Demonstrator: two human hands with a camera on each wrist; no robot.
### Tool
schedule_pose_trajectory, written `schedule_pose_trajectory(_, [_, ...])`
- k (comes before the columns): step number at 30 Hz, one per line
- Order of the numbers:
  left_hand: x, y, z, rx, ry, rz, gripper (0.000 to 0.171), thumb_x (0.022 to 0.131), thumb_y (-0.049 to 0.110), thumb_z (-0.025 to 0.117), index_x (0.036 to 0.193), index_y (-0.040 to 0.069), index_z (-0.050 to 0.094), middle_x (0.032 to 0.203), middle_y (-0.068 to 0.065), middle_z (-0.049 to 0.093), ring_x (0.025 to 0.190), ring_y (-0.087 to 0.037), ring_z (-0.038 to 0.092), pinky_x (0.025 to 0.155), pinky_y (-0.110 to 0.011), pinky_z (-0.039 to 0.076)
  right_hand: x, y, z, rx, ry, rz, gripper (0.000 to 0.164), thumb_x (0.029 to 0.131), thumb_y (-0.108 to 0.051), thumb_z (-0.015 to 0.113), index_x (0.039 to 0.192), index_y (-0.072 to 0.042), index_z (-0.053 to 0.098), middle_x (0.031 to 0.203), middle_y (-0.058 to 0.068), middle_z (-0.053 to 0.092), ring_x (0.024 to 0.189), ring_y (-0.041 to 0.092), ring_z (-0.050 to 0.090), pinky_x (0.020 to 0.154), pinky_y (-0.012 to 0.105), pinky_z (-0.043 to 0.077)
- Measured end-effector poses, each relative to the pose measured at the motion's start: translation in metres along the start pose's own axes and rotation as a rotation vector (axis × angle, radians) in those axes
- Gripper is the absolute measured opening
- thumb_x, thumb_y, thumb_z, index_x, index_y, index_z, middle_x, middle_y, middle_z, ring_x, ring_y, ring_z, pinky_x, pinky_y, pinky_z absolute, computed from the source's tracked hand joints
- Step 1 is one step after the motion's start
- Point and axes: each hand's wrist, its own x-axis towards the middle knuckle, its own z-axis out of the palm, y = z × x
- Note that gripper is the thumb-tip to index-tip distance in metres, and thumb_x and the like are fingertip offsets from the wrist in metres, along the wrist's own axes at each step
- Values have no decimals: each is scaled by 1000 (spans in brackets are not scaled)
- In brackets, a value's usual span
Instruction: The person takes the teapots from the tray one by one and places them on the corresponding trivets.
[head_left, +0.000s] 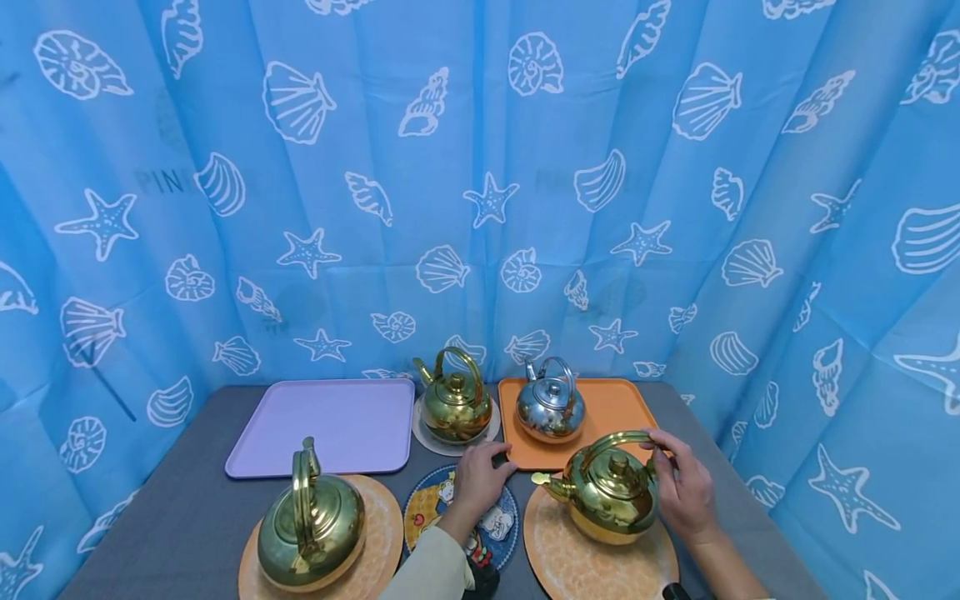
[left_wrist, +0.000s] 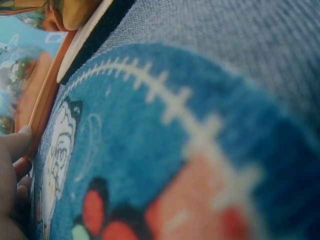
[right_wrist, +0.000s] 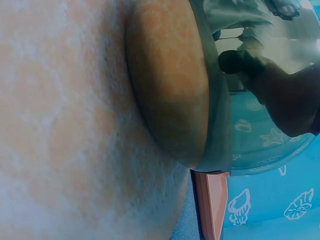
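Observation:
My right hand (head_left: 684,487) pinches the rear of the arched handle of a shiny gold teapot (head_left: 611,496), whose spout points left. In the right wrist view the teapot's base (right_wrist: 170,85) is close over a round, orange-mottled placemat (right_wrist: 55,125); whether it touches cannot be told. My left hand (head_left: 480,479) reaches over a blue round cartoon mat (head_left: 498,523), its thumb and forefinger apart beside the front left corner of an orange tray (head_left: 528,457). Left fingers (left_wrist: 14,145) appear at the tray's rim in the left wrist view; contact is unclear.
A silver teapot (head_left: 551,410) stands on the orange tray. Left of it, another gold teapot (head_left: 456,408) sits on a pale round mat (head_left: 426,437). A lilac tray (head_left: 330,425) lies at back left; a large gold teapot (head_left: 311,529) is on a second mottled placemat (head_left: 386,517).

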Motion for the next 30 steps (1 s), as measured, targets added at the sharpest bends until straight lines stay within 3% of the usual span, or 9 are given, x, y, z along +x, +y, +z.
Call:
schedule_pose_trajectory(7, [-1, -1, -1, -2, 28, 55, 31, 85, 29, 76, 115, 20, 73, 114, 4, 69, 112, -22, 59, 95, -44, 46, 11, -9, -2, 101, 12, -6, 24, 100, -2, 48, 108, 17, 59, 99, 30, 64, 96, 3, 63, 67, 11, 45])
schedule_pose_trajectory(16, [-1, -3, -2, -5, 30, 74, 31, 86, 28, 76, 115, 19, 73, 114, 3, 69, 112, -22, 59, 95, -44, 46, 25, -21, -5, 101, 45, 12, 20, 92, 8, 48, 103, 17, 62, 92, 28, 63, 93, 3, 61, 74, 8, 42])
schedule_pose_trajectory(24, [-1, -3, -2, 0, 19, 52, 31, 86, 30, 76, 115, 20, 73, 114, 4, 68, 113, -22, 58, 96, -44, 46, 7, 2, -5, 72, 52, 81, 23, 84, 16, 49, 102, 15, 64, 87, 25, 63, 71, 10, 56, 70, 7, 42])
schedule_pose_trajectory(30, [-1, -1, -2, -1, 2, 32, 32, 86, 31, 75, 116, 21, 73, 116, 5, 68, 114, -21, 57, 96, -43, 46, -7, 18, -7, 65, 19, 159, 25, 86, 16, 50, 106, 13, 64, 92, 23, 65, 84, 2, 59, 71, 7, 43])
